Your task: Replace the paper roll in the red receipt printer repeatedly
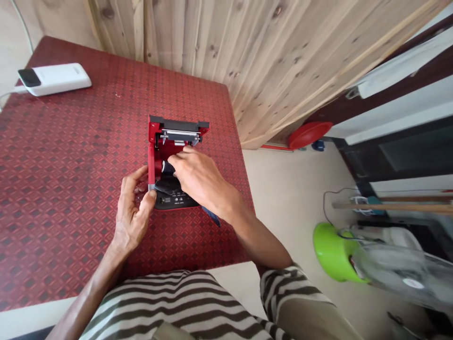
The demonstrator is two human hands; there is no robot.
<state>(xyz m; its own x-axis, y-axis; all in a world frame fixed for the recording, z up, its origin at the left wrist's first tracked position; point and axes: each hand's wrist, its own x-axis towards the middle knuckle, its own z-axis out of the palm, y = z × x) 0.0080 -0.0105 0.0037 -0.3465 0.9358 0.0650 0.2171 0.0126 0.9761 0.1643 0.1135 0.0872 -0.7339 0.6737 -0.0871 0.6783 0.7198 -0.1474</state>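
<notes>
A small red and black device [152,163], which looks like a portable printer, sits on the table with its lid raised. Its black front panel [177,200] carries small white markings. My left hand [132,208] grips the device's left side, thumb at the front corner and fingers along the outer wall. Inside the open bay, my right hand [198,177] closes on a dark roll [167,167] with a white core end. Dark sheet material [166,185] lies over the panel's back edge, and a dark blue strip [211,216] pokes out below my right hand. My right fingertips are partly hidden.
The table [71,189] has a red patterned cover. A white power bank [63,79] with a cable lies at its far left. Wood panelling [212,42] rises behind. On the floor to the right are a green bucket-like container [329,252] and a red basin [307,134].
</notes>
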